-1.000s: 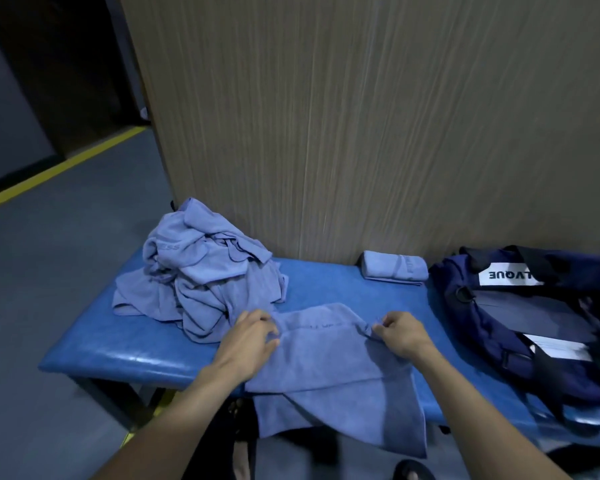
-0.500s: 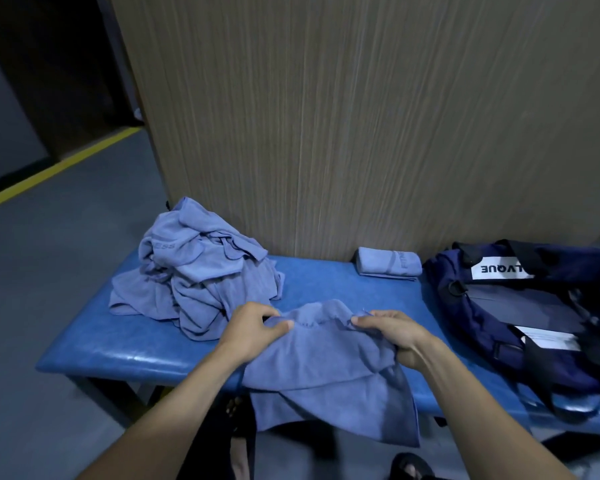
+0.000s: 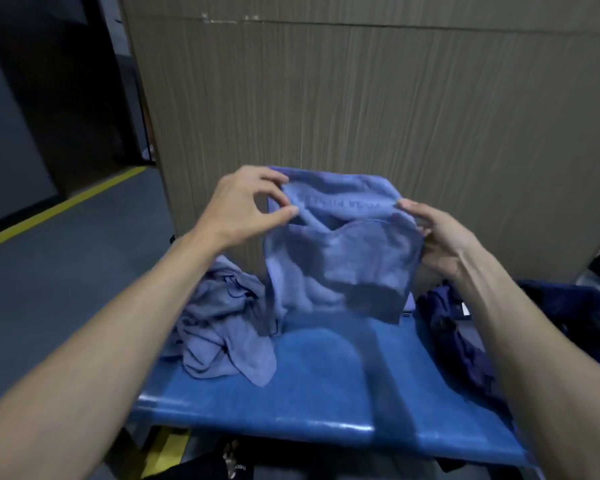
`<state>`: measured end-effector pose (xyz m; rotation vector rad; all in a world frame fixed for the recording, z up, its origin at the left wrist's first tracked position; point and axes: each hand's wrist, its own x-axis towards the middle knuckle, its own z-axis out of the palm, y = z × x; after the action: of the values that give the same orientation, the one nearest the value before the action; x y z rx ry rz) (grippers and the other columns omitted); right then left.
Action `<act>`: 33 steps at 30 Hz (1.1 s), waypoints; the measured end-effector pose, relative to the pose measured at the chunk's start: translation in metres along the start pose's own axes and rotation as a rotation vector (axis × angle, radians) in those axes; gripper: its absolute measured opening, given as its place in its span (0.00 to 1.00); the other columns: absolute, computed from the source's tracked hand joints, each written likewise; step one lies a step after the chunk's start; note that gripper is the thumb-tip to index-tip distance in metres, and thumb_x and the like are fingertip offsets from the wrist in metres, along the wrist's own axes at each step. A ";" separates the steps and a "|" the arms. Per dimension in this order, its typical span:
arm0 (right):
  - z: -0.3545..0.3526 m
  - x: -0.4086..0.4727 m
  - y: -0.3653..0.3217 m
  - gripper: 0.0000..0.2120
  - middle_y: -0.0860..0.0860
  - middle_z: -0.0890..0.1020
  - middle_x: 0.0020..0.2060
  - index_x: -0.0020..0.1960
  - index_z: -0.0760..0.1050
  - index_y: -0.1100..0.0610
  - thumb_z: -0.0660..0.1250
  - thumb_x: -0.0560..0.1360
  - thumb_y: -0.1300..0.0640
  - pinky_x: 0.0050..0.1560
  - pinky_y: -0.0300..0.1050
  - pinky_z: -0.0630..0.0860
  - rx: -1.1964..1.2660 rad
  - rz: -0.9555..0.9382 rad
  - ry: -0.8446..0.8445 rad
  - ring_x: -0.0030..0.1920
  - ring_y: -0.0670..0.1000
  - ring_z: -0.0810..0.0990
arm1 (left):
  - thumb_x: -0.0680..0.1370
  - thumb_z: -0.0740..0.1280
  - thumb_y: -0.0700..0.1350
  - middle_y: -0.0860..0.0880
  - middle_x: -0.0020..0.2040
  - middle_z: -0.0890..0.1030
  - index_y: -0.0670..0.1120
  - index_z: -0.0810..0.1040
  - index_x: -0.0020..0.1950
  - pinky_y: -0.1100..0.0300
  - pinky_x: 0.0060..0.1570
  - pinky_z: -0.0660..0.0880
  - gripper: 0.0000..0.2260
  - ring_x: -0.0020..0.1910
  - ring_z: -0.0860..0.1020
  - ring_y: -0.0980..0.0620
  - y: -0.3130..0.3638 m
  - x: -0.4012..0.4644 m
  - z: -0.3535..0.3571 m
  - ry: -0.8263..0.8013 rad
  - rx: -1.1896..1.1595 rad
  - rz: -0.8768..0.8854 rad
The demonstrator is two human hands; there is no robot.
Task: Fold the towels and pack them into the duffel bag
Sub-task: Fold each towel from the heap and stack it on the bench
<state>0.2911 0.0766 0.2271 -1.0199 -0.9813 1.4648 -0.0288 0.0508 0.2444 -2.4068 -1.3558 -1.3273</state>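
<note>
pinching the towel [image 3: 340, 251] by its top edge, left hand [image 3: 246, 206] and right hand [image 3: 437, 237], above bench [image 3: 291, 393]

A blue padded bench [image 3: 326, 393] stands against a wood-grain wall. On its left part lies a crumpled heap of blue towels [image 3: 222, 334]; on its right end rests a dark navy duffel bag [image 3: 465, 341].

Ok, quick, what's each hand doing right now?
Left hand: pinching the lifted blue-purple cloth towel at its top edge.
Right hand: gripping the same towel's right edge.
</note>
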 end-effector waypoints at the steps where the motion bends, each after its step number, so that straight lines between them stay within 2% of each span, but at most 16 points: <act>1: 0.003 -0.001 -0.014 0.05 0.50 0.83 0.32 0.46 0.83 0.55 0.69 0.78 0.57 0.37 0.39 0.77 0.053 -0.065 -0.015 0.31 0.47 0.80 | 0.72 0.73 0.57 0.52 0.57 0.84 0.48 0.87 0.44 0.57 0.63 0.73 0.12 0.58 0.80 0.55 0.006 0.013 -0.013 0.046 -0.003 0.029; 3: 0.007 -0.005 -0.036 0.07 0.47 0.80 0.28 0.48 0.79 0.56 0.63 0.81 0.62 0.25 0.32 0.71 0.156 -0.168 -0.042 0.25 0.42 0.76 | 0.74 0.74 0.53 0.51 0.55 0.85 0.49 0.86 0.45 0.58 0.62 0.74 0.08 0.56 0.82 0.55 0.016 0.032 -0.034 0.154 -0.074 0.045; 4: 0.007 -0.008 -0.043 0.07 0.47 0.82 0.31 0.50 0.78 0.56 0.62 0.81 0.63 0.25 0.32 0.71 0.164 -0.210 -0.061 0.26 0.41 0.78 | 0.74 0.75 0.50 0.50 0.53 0.85 0.49 0.86 0.45 0.58 0.60 0.76 0.06 0.55 0.83 0.55 0.021 0.037 -0.042 0.209 -0.155 0.033; 6: 0.005 -0.016 -0.050 0.09 0.49 0.86 0.43 0.57 0.78 0.55 0.64 0.80 0.63 0.38 0.37 0.77 0.097 -0.245 -0.104 0.38 0.45 0.84 | 0.74 0.76 0.43 0.48 0.50 0.86 0.45 0.85 0.47 0.60 0.56 0.77 0.04 0.50 0.84 0.56 0.031 0.038 -0.051 0.280 -0.369 -0.021; 9: 0.000 -0.037 -0.048 0.15 0.52 0.84 0.58 0.64 0.79 0.56 0.65 0.79 0.59 0.53 0.46 0.77 -0.157 -0.164 -0.224 0.54 0.51 0.84 | 0.72 0.77 0.34 0.54 0.41 0.86 0.45 0.84 0.45 0.65 0.49 0.77 0.07 0.43 0.83 0.59 0.043 0.022 -0.055 0.281 -0.591 -0.129; 11: -0.005 -0.054 -0.037 0.24 0.55 0.82 0.63 0.68 0.78 0.57 0.73 0.73 0.51 0.57 0.51 0.78 -0.352 -0.023 -0.324 0.62 0.55 0.82 | 0.70 0.77 0.31 0.55 0.38 0.85 0.46 0.83 0.43 0.65 0.48 0.77 0.11 0.41 0.82 0.59 0.049 0.001 -0.054 0.182 -0.645 -0.215; 14: -0.022 -0.075 0.000 0.44 0.63 0.81 0.63 0.68 0.76 0.61 0.85 0.58 0.47 0.61 0.58 0.78 -0.446 0.244 -0.413 0.64 0.63 0.80 | 0.69 0.76 0.31 0.49 0.45 0.86 0.45 0.84 0.50 0.60 0.56 0.78 0.13 0.47 0.83 0.55 0.049 -0.042 -0.053 -0.160 -0.704 -0.408; 16: -0.029 -0.092 0.035 0.38 0.62 0.83 0.59 0.64 0.79 0.63 0.85 0.60 0.47 0.57 0.53 0.81 -0.508 0.383 -0.419 0.59 0.61 0.83 | 0.72 0.75 0.32 0.48 0.53 0.86 0.47 0.83 0.58 0.58 0.60 0.78 0.18 0.55 0.83 0.54 0.045 -0.074 -0.047 -0.449 -0.661 -0.515; 18: -0.034 -0.106 0.074 0.26 0.58 0.86 0.45 0.55 0.83 0.62 0.81 0.67 0.44 0.41 0.43 0.81 -0.580 0.516 -0.423 0.42 0.52 0.85 | 0.73 0.75 0.36 0.54 0.55 0.85 0.53 0.82 0.62 0.62 0.61 0.76 0.20 0.59 0.81 0.58 0.038 -0.107 -0.030 -0.691 -0.496 -0.577; 20: -0.039 -0.118 0.110 0.27 0.54 0.85 0.39 0.55 0.82 0.62 0.75 0.70 0.40 0.34 0.39 0.77 -0.619 0.665 -0.418 0.34 0.47 0.82 | 0.73 0.75 0.37 0.57 0.55 0.84 0.53 0.82 0.62 0.65 0.60 0.75 0.20 0.60 0.79 0.59 0.031 -0.139 -0.006 -0.845 -0.370 -0.625; 21: -0.042 -0.121 0.127 0.31 0.55 0.85 0.41 0.57 0.81 0.63 0.72 0.70 0.37 0.36 0.39 0.78 -0.616 0.733 -0.411 0.36 0.48 0.83 | 0.72 0.75 0.35 0.54 0.58 0.84 0.51 0.81 0.63 0.67 0.58 0.75 0.21 0.61 0.79 0.57 0.026 -0.153 0.007 -0.905 -0.335 -0.657; 24: -0.054 -0.129 0.165 0.37 0.59 0.85 0.53 0.60 0.79 0.65 0.72 0.68 0.34 0.57 0.47 0.79 -0.658 0.856 -0.330 0.49 0.54 0.84 | 0.73 0.72 0.30 0.42 0.64 0.81 0.46 0.77 0.66 0.68 0.46 0.76 0.23 0.57 0.81 0.51 0.020 -0.192 0.035 -1.143 -0.290 -0.742; 26: -0.057 -0.134 0.177 0.28 0.60 0.84 0.57 0.60 0.79 0.66 0.73 0.74 0.42 0.67 0.52 0.75 -0.696 0.896 -0.256 0.56 0.58 0.82 | 0.73 0.71 0.31 0.42 0.62 0.83 0.45 0.77 0.67 0.66 0.45 0.76 0.23 0.49 0.80 0.52 0.020 -0.209 0.041 -1.302 -0.308 -0.739; 28: -0.061 -0.135 0.183 0.18 0.60 0.84 0.56 0.58 0.80 0.66 0.68 0.80 0.50 0.68 0.55 0.74 -0.724 0.893 -0.213 0.56 0.58 0.82 | 0.71 0.70 0.34 0.46 0.57 0.85 0.46 0.78 0.65 0.64 0.46 0.73 0.23 0.48 0.78 0.51 0.018 -0.215 0.042 -1.387 -0.468 -0.738; 30: -0.059 -0.134 0.181 0.15 0.57 0.86 0.53 0.55 0.83 0.63 0.70 0.78 0.51 0.63 0.52 0.77 -0.749 0.898 -0.266 0.50 0.55 0.83 | 0.72 0.71 0.37 0.51 0.52 0.86 0.46 0.79 0.65 0.64 0.47 0.71 0.21 0.49 0.77 0.53 0.017 -0.212 0.041 -1.399 -0.655 -0.728; 33: -0.054 -0.130 0.178 0.12 0.54 0.87 0.47 0.49 0.85 0.59 0.75 0.74 0.51 0.48 0.43 0.80 -0.705 0.887 -0.349 0.42 0.51 0.85 | 0.76 0.72 0.37 0.50 0.51 0.84 0.42 0.81 0.64 0.65 0.49 0.70 0.17 0.49 0.77 0.57 0.014 -0.196 0.048 -1.158 -0.797 -0.769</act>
<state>0.3018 -0.0697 0.0542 -1.9166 -1.4461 2.1171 -0.0337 -0.0657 0.0798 -3.6790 -2.5819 -0.3775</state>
